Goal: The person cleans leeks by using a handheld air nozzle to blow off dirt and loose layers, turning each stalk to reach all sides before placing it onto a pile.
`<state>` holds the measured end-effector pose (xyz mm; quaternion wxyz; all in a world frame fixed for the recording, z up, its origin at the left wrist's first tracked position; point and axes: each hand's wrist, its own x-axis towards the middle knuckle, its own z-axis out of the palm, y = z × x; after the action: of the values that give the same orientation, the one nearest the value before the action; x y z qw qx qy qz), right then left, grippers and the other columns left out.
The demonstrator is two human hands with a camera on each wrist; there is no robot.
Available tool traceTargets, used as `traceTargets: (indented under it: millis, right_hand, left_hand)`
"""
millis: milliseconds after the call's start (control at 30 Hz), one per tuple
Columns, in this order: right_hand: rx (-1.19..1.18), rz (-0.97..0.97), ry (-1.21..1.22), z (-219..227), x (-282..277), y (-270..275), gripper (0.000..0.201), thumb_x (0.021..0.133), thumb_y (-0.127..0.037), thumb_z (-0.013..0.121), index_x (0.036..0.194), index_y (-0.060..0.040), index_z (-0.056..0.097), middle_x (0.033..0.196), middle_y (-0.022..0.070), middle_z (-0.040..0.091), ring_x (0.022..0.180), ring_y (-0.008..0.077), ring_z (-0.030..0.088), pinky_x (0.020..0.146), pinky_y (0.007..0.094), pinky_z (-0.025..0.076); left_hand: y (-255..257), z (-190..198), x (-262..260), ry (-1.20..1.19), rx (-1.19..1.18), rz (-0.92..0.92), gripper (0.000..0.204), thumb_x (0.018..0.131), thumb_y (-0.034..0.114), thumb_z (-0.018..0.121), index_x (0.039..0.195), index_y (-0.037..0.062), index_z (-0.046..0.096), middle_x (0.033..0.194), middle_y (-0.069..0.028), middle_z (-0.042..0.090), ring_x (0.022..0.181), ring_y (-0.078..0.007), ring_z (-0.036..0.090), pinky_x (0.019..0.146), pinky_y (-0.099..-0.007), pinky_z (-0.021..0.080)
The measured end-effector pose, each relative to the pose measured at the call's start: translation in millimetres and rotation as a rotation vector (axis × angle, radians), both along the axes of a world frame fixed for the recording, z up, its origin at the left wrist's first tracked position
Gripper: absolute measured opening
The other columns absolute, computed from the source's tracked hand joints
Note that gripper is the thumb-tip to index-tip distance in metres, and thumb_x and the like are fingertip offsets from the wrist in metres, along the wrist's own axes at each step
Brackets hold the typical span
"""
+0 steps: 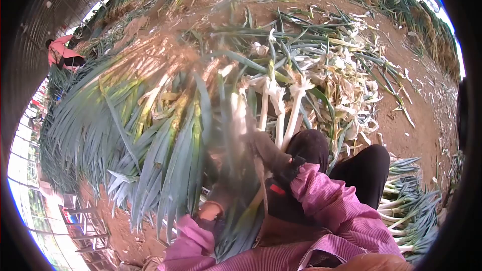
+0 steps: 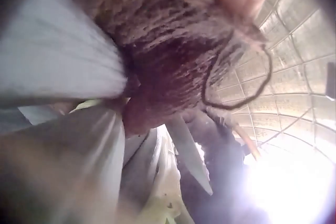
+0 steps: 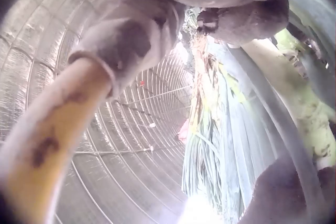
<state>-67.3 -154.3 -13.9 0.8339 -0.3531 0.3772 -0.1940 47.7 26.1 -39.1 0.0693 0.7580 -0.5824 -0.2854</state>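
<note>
At the centre of the frame, a long, motion-blurred leek (image 1: pixel 238 110) shows a whitish stalk above broad blue-green leaves. The dark-gloved left hand (image 1: pixel 220 200), lower centre, has its fingers closed round the leaves. The dark-gloved right hand (image 1: pixel 268 153), right of it, lies beside the stalk, fingers bent; whether it grips cannot be told. Three slender white stalks (image 1: pixel 293 115) with ragged, peeled tops stand just beyond it.

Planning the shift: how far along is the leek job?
Looks early. Done: clean leeks at lower right, with peelings heaped ahead. In work: blurred stalks by the left hand and right hand, stage unclear. Remaining: the large dirty-stemmed pile at left.
</note>
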Motion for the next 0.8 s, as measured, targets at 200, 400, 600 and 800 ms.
traceTargets:
  millis: [200, 400, 600, 800]
  right_hand:
    - [-0.326, 0.084, -0.032, -20, -2, -11, 0.016, 0.086, -0.015, 0.053, 0.093, -0.0049, 0.063, 0.067, 0.0007, 0.05, 0.059, 0.0099, 0.048, 0.051, 0.0261, 0.041]
    - [-1.487, 0.448, 0.489, -21, -18, 12, 0.016, 0.084, -0.011, 0.052, 0.095, -0.0071, 0.063, 0.069, 0.0017, 0.052, 0.063, 0.0118, 0.052, 0.056, 0.026, 0.044]
    - [-0.215, 0.12, 0.145, 30, -49, 100, 0.006, 0.079, -0.01, 0.061, 0.084, -0.0081, 0.062, 0.072, -0.0005, 0.057, 0.061, 0.0103, 0.053, 0.054, 0.0257, 0.042]
    - [-0.14, 0.107, 0.091, 28, -61, 114, 0.014, 0.079, -0.013, 0.064, 0.089, -0.0033, 0.06, 0.072, -0.0026, 0.054, 0.065, 0.0063, 0.05, 0.055, 0.0228, 0.04]
  left_hand:
    - [16, -50, 3, -0.26, -0.07, -0.078, 0.036, 0.08, 0.027, 0.055, 0.106, 0.0038, 0.057, 0.089, -0.0242, 0.061, 0.081, -0.0394, 0.061, 0.069, -0.0474, 0.048]
    - [-23, 43, 11, 0.178, -0.125, 0.132, 0.03, 0.079, 0.024, 0.059, 0.104, 0.0075, 0.06, 0.091, -0.0173, 0.063, 0.083, -0.0345, 0.062, 0.068, -0.0425, 0.049]
    - [-75, 66, 44, 0.448, -0.323, 0.041, 0.031, 0.075, 0.019, 0.064, 0.1, -0.0007, 0.061, 0.085, -0.017, 0.063, 0.077, -0.0189, 0.061, 0.066, -0.0339, 0.049]
    - [-91, 107, 11, 0.242, -0.24, 0.032, 0.034, 0.072, 0.016, 0.067, 0.101, -0.0004, 0.06, 0.085, -0.017, 0.063, 0.075, -0.0175, 0.061, 0.066, -0.0307, 0.049]
